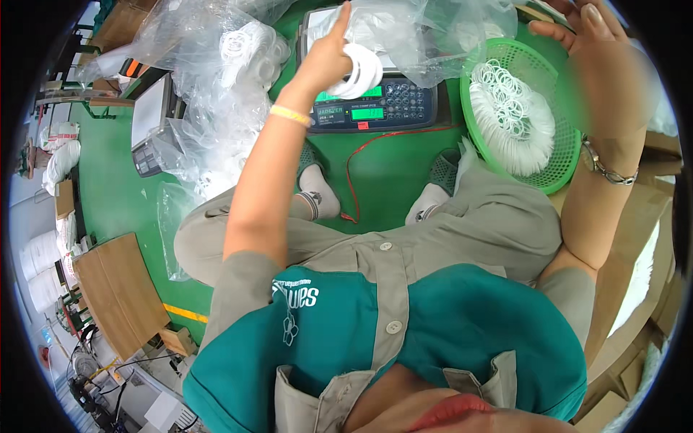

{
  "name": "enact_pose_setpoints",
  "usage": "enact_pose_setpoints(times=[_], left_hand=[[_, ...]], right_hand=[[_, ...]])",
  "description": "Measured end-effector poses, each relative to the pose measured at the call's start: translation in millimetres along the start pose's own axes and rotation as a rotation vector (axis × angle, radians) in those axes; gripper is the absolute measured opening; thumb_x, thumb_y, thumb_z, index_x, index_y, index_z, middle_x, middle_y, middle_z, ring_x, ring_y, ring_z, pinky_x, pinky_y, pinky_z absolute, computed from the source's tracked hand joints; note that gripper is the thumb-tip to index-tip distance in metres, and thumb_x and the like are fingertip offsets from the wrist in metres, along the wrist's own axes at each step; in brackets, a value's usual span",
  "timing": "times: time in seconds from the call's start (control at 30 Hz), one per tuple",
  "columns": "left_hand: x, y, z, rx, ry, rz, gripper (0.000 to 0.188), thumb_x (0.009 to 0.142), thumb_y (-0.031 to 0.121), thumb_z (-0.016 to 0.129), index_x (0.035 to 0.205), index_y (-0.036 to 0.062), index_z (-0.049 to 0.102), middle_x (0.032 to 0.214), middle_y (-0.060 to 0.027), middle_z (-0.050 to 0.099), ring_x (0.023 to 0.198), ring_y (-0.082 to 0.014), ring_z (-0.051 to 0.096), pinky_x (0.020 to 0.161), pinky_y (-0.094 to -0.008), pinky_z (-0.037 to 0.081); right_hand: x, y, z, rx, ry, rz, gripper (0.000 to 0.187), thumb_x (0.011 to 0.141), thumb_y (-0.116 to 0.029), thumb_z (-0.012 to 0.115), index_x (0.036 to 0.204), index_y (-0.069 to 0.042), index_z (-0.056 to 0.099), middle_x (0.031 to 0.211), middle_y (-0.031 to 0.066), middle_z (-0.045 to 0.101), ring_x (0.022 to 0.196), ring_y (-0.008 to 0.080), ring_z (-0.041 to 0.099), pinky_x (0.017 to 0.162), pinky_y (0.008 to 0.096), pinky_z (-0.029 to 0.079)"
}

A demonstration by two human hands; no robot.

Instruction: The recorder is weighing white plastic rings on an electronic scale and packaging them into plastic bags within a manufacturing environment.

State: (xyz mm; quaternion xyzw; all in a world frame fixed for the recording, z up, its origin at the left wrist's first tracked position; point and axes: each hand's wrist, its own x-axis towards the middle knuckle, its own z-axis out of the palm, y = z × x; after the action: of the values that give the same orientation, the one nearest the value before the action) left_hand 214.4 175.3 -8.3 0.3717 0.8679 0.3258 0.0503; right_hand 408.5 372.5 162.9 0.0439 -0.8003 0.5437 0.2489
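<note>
White rings [371,71], holes upward, long axis slanting forward; left grip [327,63] holding them.

Head-worn, left fisheye of a side-by-side pair. Looks steeply down, upright, unmirrored. Sits very near teal-and-grey shirt [462,310] at bottom; farther from green floor [386,187] and counting scale [411,105]. Catches left hand [328,63] top centre, right hand [606,76] upper right. Bends straight lines toward margins.

l hand [330,63] fwd, index [342,22] extended, others curled; r elbow [581,263] bent, r hand [603,68] up, fingers apart, partly blurred.
</note>
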Motion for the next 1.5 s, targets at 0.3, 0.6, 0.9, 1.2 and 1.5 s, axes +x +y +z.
enact_pose_setpoints(times=[0.3,0.6,0.9,1.2,1.5], left_hand=[[-5.9,34.6,-12.6,-0.494,0.121,0.025,0.06,0.072,0.003,0.05,0.129,0.0098,0.035,0.077,-0.0206,0.061,0.077,-0.0381,0.058,0.068,-0.0436,0.045],[-30.7,87.7,-35.0,-0.686,0.018,0.191,0.022,0.08,0.005,0.051,0.098,0.0002,0.061,0.082,-0.0036,0.062,0.071,-0.0086,0.058,0.061,-0.0208,0.047],[-36.2,73.2,-19.2,-0.826,-0.033,0.039,0.016,0.077,0.01,0.063,0.09,0.0011,0.064,0.072,-0.0037,0.063,0.064,-0.0078,0.056,0.058,-0.022,0.045],[-33.8,48.3,-22.8,-1.1,0.025,-0.065,0.019,0.081,0.015,0.061,0.09,-0.0013,0.061,0.067,-0.0016,0.059,0.055,-0.0047,0.051,0.048,-0.0151,0.038],[-15.0,-11.7,12.4,-0.173,0.066,-0.013,0.085,0.067,-0.006,0.048,0.14,0.0195,0.012,0.083,-0.014,0.062,0.07,-0.028,0.059,0.071,-0.0313,0.045]], right_hand=[[-1.6,14.0,-1.3,-0.162,-0.086,0.088,0.024,0.088,-0.02,0.046,0.098,-0.002,0.057,0.096,0.0068,0.06,0.075,0.0104,0.057,0.061,0.02,0.043],[4.6,52.5,44.4,0.171,-0.505,0.384,0.019,0.086,-0.022,0.052,0.09,-0.005,0.06,0.074,-0.0037,0.059,0.066,0.0029,0.055,0.05,0.0159,0.038],[10.1,60.4,32.0,0.013,-0.54,0.435,0.014,0.083,-0.018,0.055,0.075,-0.007,0.056,0.065,-0.0044,0.055,0.054,0.0002,0.046,0.044,0.0143,0.03],[21.8,69.2,15.7,0.127,-0.45,0.544,0.019,0.079,-0.021,0.058,0.066,-0.008,0.054,0.055,-0.005,0.048,0.047,0.0002,0.037,0.042,0.0166,0.027],[39.9,144.1,29.5,-0.21,-0.137,0.442,0.029,0.084,-0.027,0.053,0.103,-0.005,0.057,0.084,0.003,0.062,0.066,0.0083,0.059,0.05,0.0218,0.043]])
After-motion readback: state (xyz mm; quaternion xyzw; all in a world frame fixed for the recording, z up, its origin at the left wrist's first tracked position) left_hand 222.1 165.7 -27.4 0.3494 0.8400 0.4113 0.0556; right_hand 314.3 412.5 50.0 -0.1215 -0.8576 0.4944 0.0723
